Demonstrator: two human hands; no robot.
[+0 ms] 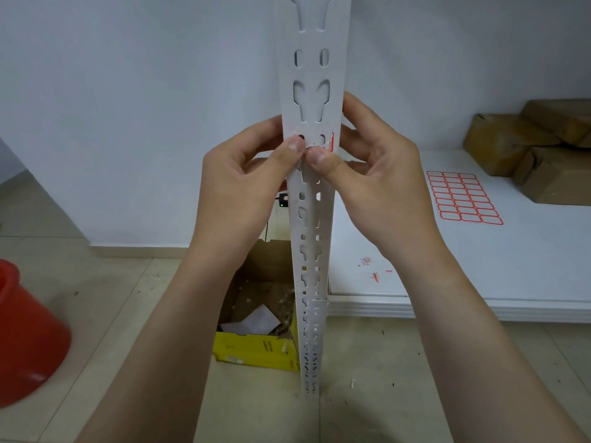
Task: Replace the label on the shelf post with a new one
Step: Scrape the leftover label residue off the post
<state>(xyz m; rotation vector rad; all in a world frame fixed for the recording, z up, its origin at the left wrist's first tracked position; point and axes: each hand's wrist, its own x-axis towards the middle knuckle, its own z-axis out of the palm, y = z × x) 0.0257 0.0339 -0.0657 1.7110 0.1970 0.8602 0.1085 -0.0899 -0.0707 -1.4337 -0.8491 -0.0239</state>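
Note:
A white slotted shelf post [315, 68] runs up the middle of the head view. A torn remnant of a red-bordered label [330, 142] clings to its right edge. My left hand [243, 183] wraps the post from the left, its thumb pressed on the front face. From the right, my right hand [377, 180] holds the post, and its thumb tip picks at the label remains right beside the left thumb. A sheet of new red-bordered labels [463, 197] lies on the white shelf board [479, 266] to the right.
Small red label scraps [374, 269] lie on the shelf board. Brown cardboard boxes [537, 145] sit at its back right. An open yellow carton [256, 343] with paper scraps stands on the floor behind the post. A red bucket [28, 337] is at the left.

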